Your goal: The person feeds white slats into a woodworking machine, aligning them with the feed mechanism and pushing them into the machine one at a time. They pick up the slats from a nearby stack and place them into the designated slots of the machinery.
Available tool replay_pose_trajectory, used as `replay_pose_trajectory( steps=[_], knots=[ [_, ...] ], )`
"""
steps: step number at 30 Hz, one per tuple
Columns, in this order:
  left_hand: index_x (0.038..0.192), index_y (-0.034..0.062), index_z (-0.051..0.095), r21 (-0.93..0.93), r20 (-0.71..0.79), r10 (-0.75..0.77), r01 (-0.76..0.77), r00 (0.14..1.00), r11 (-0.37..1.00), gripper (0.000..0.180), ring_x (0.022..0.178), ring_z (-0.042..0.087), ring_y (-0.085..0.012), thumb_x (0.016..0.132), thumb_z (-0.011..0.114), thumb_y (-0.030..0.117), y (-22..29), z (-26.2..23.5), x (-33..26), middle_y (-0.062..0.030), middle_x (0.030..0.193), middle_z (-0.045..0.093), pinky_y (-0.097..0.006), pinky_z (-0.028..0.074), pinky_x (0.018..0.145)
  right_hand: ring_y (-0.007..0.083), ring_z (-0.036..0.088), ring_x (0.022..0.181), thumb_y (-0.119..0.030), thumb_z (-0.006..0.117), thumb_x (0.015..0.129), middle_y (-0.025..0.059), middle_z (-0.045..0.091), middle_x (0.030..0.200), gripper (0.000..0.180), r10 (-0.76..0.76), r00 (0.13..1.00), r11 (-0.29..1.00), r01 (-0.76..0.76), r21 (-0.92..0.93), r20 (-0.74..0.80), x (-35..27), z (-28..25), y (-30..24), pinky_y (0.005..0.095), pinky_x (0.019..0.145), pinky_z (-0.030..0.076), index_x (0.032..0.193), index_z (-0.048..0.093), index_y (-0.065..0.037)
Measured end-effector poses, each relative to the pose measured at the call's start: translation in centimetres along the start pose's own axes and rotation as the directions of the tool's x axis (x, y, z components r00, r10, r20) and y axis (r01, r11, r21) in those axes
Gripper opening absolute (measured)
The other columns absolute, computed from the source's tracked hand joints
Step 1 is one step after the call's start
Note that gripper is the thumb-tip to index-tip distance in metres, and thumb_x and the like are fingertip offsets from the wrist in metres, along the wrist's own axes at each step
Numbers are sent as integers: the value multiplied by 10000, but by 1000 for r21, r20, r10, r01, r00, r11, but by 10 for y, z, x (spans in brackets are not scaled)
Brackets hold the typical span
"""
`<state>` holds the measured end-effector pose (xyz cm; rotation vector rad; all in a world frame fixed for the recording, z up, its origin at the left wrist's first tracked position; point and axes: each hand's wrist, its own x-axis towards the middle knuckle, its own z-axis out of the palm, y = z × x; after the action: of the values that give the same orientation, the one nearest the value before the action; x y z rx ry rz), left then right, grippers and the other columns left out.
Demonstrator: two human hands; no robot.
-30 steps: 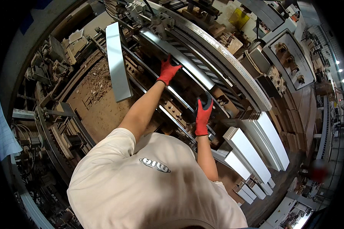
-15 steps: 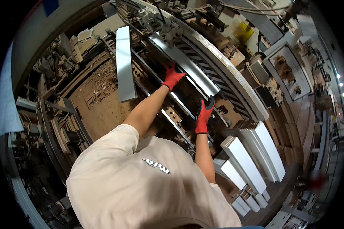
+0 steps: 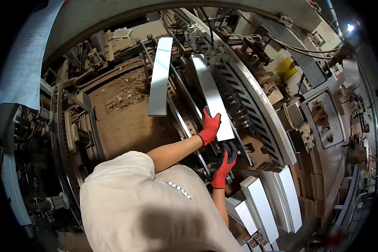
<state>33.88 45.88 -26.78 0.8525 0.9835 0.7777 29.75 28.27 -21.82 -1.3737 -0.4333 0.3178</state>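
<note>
A long silver-white board (image 3: 212, 90) lies lengthwise across the machine's rails, its near end toward me. My left hand (image 3: 211, 127), in a red glove with dark fingertips, is at the board's left edge near that end. Its thumb reaches over the top face, apart from the fingers. My right hand (image 3: 225, 164), gloved alike, is just below the near end with thumb and fingers apart; whether it touches the board I cannot tell. A second silver-white board (image 3: 160, 77) rests on the rails to the left.
Stacks of white boards (image 3: 260, 206) stand at my lower right. A ribbed dark track (image 3: 256, 109) and a pale curved metal beam (image 3: 266, 101) run along the right. Beyond the board is a machine head (image 3: 216, 54). Wood scraps (image 3: 128, 86) litter the left side. A lined sheet (image 3: 25, 59) hangs upper left.
The view has turned. The board between my hands now sits closer to me and apart from the ribbed track. My left hand has come nearer its close end, and both hands are closer together.
</note>
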Motion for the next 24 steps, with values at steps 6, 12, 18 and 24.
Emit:
replay_pose_trajectory(
  steps=[6,12,18,24],
  knots=[
    [1486,87,309,81,100,86,-95,991,992,652,606,485,-79,919,628,139,97,-102,-71,-19,847,577,-255,417,502,357,577,1146,-142,712,800,191,610,1236,501,-236,970,797,156,-584,-63,-1,-39,34,432,999,439,1249,562,22],
    [1460,62,376,299,34,300,-296,953,907,585,628,484,-65,927,618,69,146,-196,-70,-7,845,598,-236,412,538,308,601,1067,-377,724,780,124,634,1171,589,-157,973,386,216,-897,167,-5,-33,34,425,896,485,1249,574,-54],
    [1335,5,525,641,77,517,-440,852,629,520,720,573,-90,910,665,270,186,-244,23,-68,1013,675,-261,472,633,316,604,1042,-364,718,784,124,640,1150,541,-189,961,386,261,-885,201,-2,-37,39,430,890,487,1210,600,-52],
    [1377,27,493,743,117,375,-332,920,581,668,1046,608,-304,883,659,445,185,-263,74,-236,1189,615,-373,471,911,319,606,1028,-357,718,784,124,641,1129,528,-214,952,358,284,-889,218,-3,-35,41,426,875,489,1208,601,-63]
  ],
)
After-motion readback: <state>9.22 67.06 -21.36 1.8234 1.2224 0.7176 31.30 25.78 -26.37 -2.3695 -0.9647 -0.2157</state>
